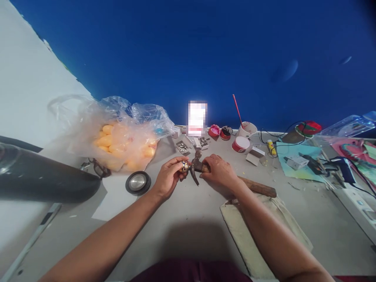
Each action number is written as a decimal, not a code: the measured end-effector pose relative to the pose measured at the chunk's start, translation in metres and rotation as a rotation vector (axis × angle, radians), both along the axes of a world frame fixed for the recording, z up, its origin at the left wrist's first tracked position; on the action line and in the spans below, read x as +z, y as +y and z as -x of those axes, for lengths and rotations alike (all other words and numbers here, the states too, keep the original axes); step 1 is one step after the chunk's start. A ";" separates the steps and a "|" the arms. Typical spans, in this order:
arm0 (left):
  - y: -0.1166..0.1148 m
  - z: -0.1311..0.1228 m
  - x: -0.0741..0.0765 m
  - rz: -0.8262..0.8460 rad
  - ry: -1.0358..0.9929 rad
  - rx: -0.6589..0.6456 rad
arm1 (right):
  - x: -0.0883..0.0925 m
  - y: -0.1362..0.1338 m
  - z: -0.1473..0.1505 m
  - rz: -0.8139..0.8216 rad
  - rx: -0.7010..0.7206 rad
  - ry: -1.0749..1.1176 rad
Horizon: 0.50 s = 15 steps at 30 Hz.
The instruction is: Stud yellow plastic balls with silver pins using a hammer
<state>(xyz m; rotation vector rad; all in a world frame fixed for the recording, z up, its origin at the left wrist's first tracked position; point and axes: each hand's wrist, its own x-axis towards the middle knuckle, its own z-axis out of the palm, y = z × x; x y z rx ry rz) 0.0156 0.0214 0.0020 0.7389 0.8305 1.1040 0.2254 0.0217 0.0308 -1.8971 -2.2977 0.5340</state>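
My left hand (pixel 167 178) pinches a small rounded ornament (pixel 184 167) with a gold and dark blue pattern. Close to its right side is the head of a claw hammer (pixel 197 163); whether the two touch, I cannot tell. My right hand (pixel 219 171) is wrapped round the hammer's neck, just behind the head. The wooden handle (pixel 260 187) runs out to the right beneath my right wrist. Beyond the hands stand two small open boxes, a left box (pixel 182 145) and a right box (pixel 202 142), holding tiny shiny metal pieces.
A clear plastic bag of yellow egg-shaped pieces (pixel 108 140) lies at the left, near a dark round dish (pixel 138 183). Red-rimmed tub (pixel 241 143), white cup with brush (pixel 248 128) and a glowing screen (pixel 197 117) line the back. Cream cloth (pixel 237 223) lies under my right forearm.
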 end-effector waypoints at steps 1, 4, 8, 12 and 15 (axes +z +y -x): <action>0.001 0.000 0.000 -0.001 0.013 0.012 | 0.000 0.000 0.002 0.007 0.009 -0.029; 0.003 0.002 0.000 -0.027 0.028 0.061 | 0.001 -0.002 0.006 0.010 0.019 -0.084; 0.007 0.005 -0.001 -0.077 0.054 0.076 | 0.011 -0.004 0.005 0.001 0.005 -0.047; 0.009 0.005 -0.006 -0.116 0.240 0.107 | 0.029 -0.009 -0.002 0.010 -0.037 0.177; 0.009 0.005 -0.010 -0.188 0.328 0.097 | 0.047 -0.016 -0.006 -0.036 -0.097 0.403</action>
